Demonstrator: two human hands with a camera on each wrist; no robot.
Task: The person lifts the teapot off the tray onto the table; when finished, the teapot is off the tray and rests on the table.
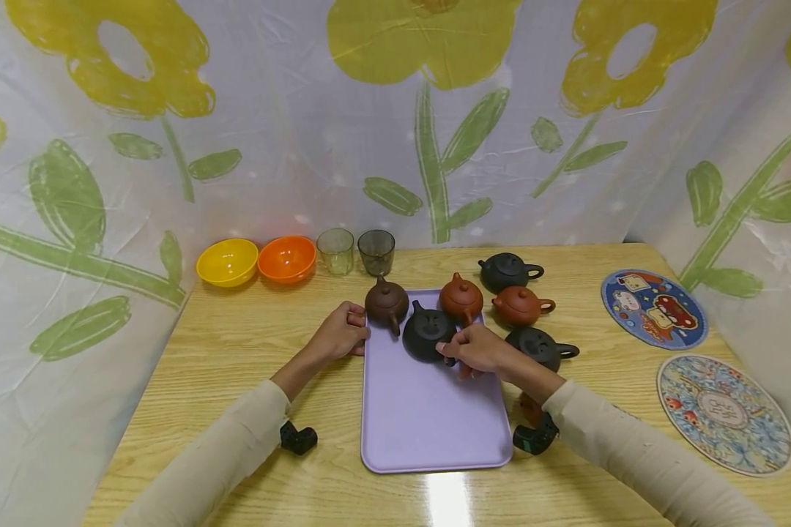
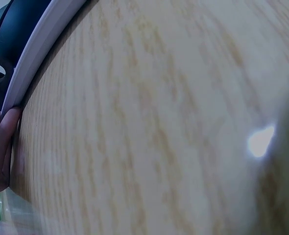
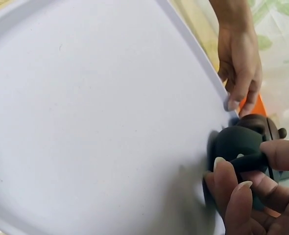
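My right hand (image 1: 477, 350) pinches the handle of a black teapot (image 1: 428, 333) at the upper part of the lilac tray (image 1: 435, 424). In the right wrist view, the thumb and fingers close around that teapot's handle (image 3: 250, 161). At the tray's left edge my left hand (image 1: 341, 329) grips the rim (image 2: 29, 68), seen close up in the left wrist view. A dark brown teapot (image 1: 387, 301) sits in the tray's far left corner, beside the black one. In the far right corner is a reddish-brown teapot (image 1: 461, 296).
Right of the tray stand a black teapot (image 1: 506, 271), a reddish-brown teapot (image 1: 519, 304) and another black teapot (image 1: 534, 344). A yellow bowl (image 1: 227, 263), an orange bowl (image 1: 287, 260) and two glasses (image 1: 336, 252) line the back. Two round mats (image 1: 725, 413) lie far right.
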